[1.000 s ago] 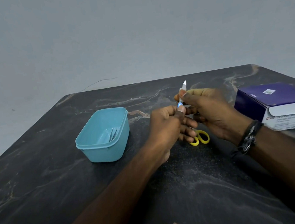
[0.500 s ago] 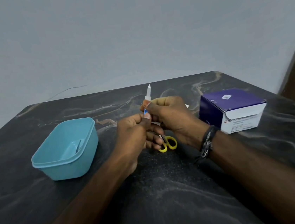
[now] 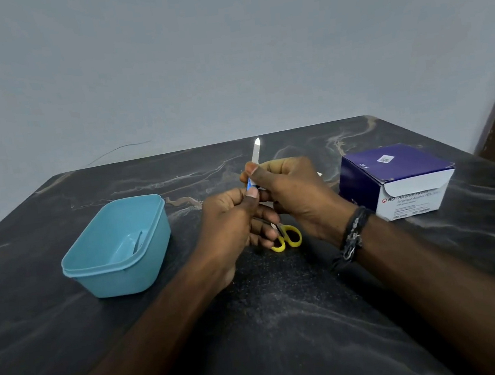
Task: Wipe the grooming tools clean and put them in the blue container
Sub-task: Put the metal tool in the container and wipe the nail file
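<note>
Grooming tools, observed left to right. The blue container (image 3: 117,248) sits on the left part of the dark marbled surface (image 3: 286,321), open-topped, rounded rectangular, with a stepped rim. Inside I see at least one slim metallic tool (image 3: 137,242) lying against the floor and right wall; I cannot tell exactly what it is.

Centre: my left hand (image 3: 232,226) is curled shut around the lower end of a nail file (image 3: 256,151), thumb pressed on a blue section of its handle. The file stands nearly upright, tilted slightly right, its pale blade ending in a pointed tip above both hands. My right hand (image 3: 293,194) is closed on the file just above the left, thumb and forefinger pinching the shaft where blade meets handle. A small white scrap shows between the fingers; I cannot tell whether it is a wipe. A dark beaded bracelet (image 3: 353,234) circles the right wrist.

Below the hands, scissors (image 3: 287,238) with yellow loop handles lie flat on the surface; the blades are hidden behind my left fingers.

Right: a purple and white box (image 3: 399,179), labelled as alcohol swabs, rests on the surface, well apart from the container. A small white corner (image 3: 319,174) peeks out behind the right hand; unidentified.
</note>
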`<action>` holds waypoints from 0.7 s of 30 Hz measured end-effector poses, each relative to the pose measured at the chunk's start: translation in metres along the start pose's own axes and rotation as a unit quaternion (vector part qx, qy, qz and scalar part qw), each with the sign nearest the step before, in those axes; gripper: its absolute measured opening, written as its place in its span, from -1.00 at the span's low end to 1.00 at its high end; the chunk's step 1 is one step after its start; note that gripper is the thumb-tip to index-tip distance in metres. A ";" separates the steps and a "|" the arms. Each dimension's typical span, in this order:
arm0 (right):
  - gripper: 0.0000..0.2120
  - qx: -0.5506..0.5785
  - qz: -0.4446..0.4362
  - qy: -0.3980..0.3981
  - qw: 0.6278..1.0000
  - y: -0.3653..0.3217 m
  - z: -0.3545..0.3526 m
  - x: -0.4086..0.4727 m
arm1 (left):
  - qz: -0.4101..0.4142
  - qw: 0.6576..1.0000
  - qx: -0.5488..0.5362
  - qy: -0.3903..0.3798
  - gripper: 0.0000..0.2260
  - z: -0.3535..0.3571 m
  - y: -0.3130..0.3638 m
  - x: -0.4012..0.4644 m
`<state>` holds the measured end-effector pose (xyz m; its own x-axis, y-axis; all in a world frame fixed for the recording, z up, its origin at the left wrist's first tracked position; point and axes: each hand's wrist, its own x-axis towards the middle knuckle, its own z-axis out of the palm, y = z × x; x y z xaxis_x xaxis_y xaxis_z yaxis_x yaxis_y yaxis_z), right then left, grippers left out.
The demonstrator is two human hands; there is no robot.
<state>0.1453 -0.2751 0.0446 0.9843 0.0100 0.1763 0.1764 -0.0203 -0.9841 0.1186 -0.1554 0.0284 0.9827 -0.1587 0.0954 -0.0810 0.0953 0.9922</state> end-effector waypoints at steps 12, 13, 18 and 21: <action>-0.77 0.029 -0.005 0.056 0.998 -0.003 -0.009 0.006 | -0.012 0.999 0.013 -0.036 -0.79 0.002 -0.002 0.000; -0.76 0.035 0.001 0.048 0.998 -0.002 -0.007 0.005 | -0.014 0.999 0.013 -0.036 -0.79 0.002 -0.002 0.000; -0.73 0.042 0.001 0.059 0.997 -0.003 -0.009 0.004 | -0.017 0.999 0.016 -0.036 -0.80 0.001 -0.003 0.002; -0.79 0.050 -0.008 0.086 0.995 -0.006 -0.013 0.005 | -0.015 0.999 0.026 -0.041 -0.81 0.001 -0.004 0.002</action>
<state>0.1490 -0.2878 0.0514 0.9694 -0.1623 0.1843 0.1988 0.0775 -0.9770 0.1204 -0.1571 0.0247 0.9678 -0.2415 0.0705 -0.0631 0.0379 0.9973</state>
